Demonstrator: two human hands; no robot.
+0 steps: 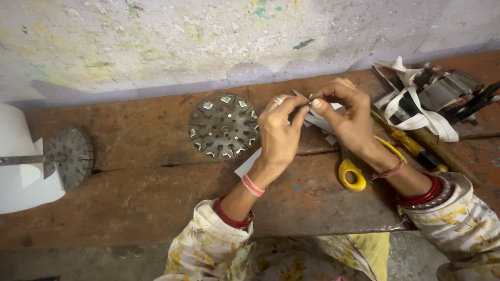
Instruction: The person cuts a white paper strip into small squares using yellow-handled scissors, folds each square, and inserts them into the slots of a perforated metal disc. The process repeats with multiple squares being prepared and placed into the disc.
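Far left, a white paper roll [18,161] is cut off by the frame edge, with a slotted metal disc [70,156] on a shaft just in front of it. Mid-bench sits another round slotted metal disc [223,125] with paper bits tucked in some slots. Just right of it, the left hand [278,132] and right hand [346,114] both pinch a small white paper strip [307,101] above the wooden bench [130,177], fingertips closed on it. Yellow-handled scissors [354,174] lie half hidden under the right wrist. Far right there's a screwdriver [409,143] and a jumbled pile of metal parts with white tape [432,99], hard to make out.
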